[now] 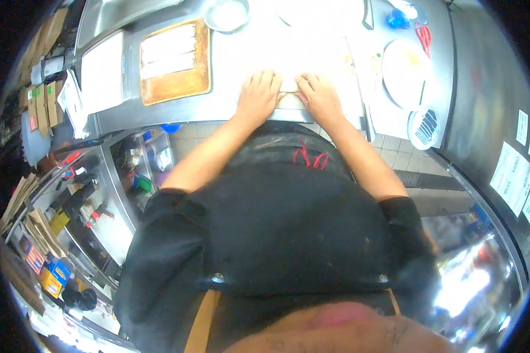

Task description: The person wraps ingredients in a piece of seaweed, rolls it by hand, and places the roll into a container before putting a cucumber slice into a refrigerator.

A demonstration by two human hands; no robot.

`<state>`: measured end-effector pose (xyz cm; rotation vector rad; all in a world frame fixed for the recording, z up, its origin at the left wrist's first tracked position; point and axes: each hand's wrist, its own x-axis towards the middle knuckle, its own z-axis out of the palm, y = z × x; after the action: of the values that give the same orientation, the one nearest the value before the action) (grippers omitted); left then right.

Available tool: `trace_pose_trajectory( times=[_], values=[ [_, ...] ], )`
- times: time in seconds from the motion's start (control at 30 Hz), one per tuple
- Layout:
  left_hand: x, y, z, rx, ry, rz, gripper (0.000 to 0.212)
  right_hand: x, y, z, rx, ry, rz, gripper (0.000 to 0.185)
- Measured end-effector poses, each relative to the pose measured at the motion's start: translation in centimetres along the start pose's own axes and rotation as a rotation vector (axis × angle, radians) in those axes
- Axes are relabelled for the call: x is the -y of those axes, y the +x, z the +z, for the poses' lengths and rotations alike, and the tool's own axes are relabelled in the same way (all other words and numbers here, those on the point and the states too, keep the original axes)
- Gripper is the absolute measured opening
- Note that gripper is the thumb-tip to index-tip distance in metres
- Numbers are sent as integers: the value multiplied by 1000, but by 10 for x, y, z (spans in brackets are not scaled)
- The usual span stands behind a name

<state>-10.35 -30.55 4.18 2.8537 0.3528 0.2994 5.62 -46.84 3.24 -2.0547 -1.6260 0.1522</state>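
My left hand (258, 95) and my right hand (320, 95) rest side by side near the front edge of the steel counter (194, 110). Between them lies a pale, thin sheet (289, 91) with a folded or rolled edge. The fingers of both hands curl over its two ends, thumbs towards me. Strong glare washes out the white work surface, so the sheet's outline is hard to make out. Left of my hands is a brown tray (172, 90) holding pale long pieces (168, 50) in rows.
A bowl (226, 17) stands at the back. Along the right are a long utensil with a dark handle (369, 125), a white plate (402, 73), red-handled scissors (424, 39) and a round tub (424, 128) with dark strips. A pale lidded container (102, 73) sits far left.
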Motion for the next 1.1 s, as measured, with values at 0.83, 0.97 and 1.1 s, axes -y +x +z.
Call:
trace_pose_trajectory(
  times=[0.83, 0.97, 1.1],
  values=[
    [11, 18, 5, 150, -142, -36, 48, 3, 32, 5, 91, -25, 61, 35],
    [14, 13, 2, 110, 29, 95, 42, 9, 25, -5, 97, 0, 12, 44],
    [19, 19, 2, 98, 24, 144, 42, 12, 10, 3, 69, -194, -2, 53]
  ],
)
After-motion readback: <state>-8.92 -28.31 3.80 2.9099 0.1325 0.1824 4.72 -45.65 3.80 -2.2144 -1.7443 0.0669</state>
